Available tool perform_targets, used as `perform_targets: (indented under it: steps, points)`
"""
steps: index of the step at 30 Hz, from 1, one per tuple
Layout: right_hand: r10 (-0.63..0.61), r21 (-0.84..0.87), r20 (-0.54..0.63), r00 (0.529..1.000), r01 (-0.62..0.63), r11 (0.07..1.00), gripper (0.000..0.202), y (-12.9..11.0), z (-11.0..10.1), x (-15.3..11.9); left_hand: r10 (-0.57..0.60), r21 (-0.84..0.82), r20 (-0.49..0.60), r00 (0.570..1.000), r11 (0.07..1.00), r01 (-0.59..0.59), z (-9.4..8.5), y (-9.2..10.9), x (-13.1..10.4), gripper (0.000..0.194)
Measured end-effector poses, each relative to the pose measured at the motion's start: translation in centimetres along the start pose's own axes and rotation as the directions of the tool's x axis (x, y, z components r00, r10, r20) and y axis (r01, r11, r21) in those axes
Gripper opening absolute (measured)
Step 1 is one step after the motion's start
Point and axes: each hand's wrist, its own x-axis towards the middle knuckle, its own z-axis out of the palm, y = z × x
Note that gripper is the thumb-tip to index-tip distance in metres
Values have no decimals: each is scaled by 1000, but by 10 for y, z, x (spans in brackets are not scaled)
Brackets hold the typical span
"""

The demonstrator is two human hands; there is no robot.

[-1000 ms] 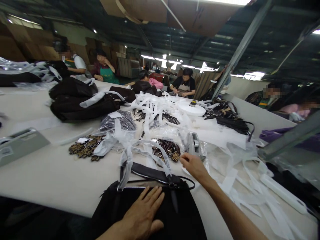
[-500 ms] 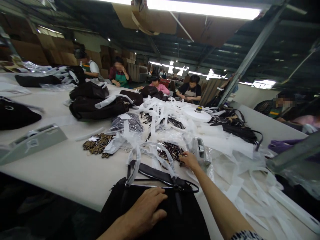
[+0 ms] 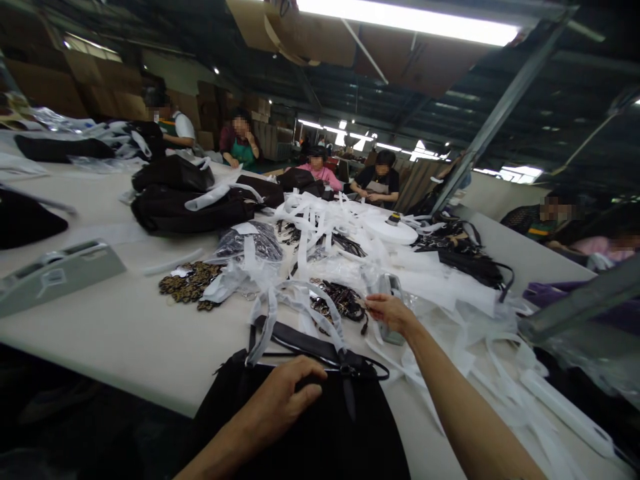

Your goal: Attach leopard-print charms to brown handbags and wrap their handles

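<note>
A black bag [image 3: 320, 427] lies at the near edge of the table, its handles wrapped in white material. My left hand [image 3: 287, 400] rests on the bag's upper part, fingers bent and apart, holding nothing. Further right, my right hand [image 3: 390, 313] is at the right side of a pile of dark cords with metal rings [image 3: 335, 303]. Its fingers are pressed together near the pile's edge; what they grip, if anything, is too small to make out. Just behind that hand stands a grey tape dispenser [image 3: 393, 287].
Brown patterned pieces [image 3: 190, 283] lie left of the cords. Another dispenser [image 3: 63, 273] is at the left. Dark bags [image 3: 193, 203], white strips [image 3: 320, 217] and a white roll [image 3: 393, 230] fill the table's middle. Several people sit beyond; a metal post [image 3: 505, 113] slants at the right.
My right hand has shifted slightly right at the edge of the cord pile. My left hand has slid a little left on the bag, its fingers more curved. The view has turned slightly.
</note>
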Motion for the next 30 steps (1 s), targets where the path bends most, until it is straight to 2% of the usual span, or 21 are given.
perform_targets:
  steps: [4, 7, 11, 13, 15, 18, 21, 26, 30]
  points:
    - [-3, 114, 118, 993, -10, 993, 21, -27, -3, -21, -45, -33, -53, 998, 999, 43, 1, 7, 5, 24]
    - [-33, 168, 208, 978, -2, 986, 32, -47, 3, -50, -21, -44, -142, 990, 999, 15, 2, 16, 14, 26]
    - [-105, 206, 407, 908, 21, 978, 52, -63, 17, -104, 44, -57, -277, 960, 996, -63, 4, 28, 23, 46]
    - [-106, 200, 486, 867, 7, 980, 53, -63, 24, -129, 87, -50, -294, 952, 993, -106, 7, 32, 25, 55]
    - [-78, 178, 551, 831, -26, 984, 47, -59, 28, -149, 109, -80, -254, 961, 988, -133, 10, 36, 23, 53]
    - [-34, 177, 599, 800, -91, 980, 40, -46, 33, -166, 99, -240, -125, 987, 962, -127, 15, 40, 15, 34]
    - [-3, 205, 584, 812, -144, 968, 38, -33, 35, -173, 26, -392, -61, 998, 919, -48, 19, 39, 5, 23]
    - [16, 222, 591, 807, -182, 958, 35, -23, 33, -176, -127, -625, -20, 992, 775, 87, 18, 37, -9, 23]
    - [13, 230, 583, 813, -181, 956, 33, -18, 32, -177, -168, -691, -17, 986, 714, 110, 17, 35, -15, 25]
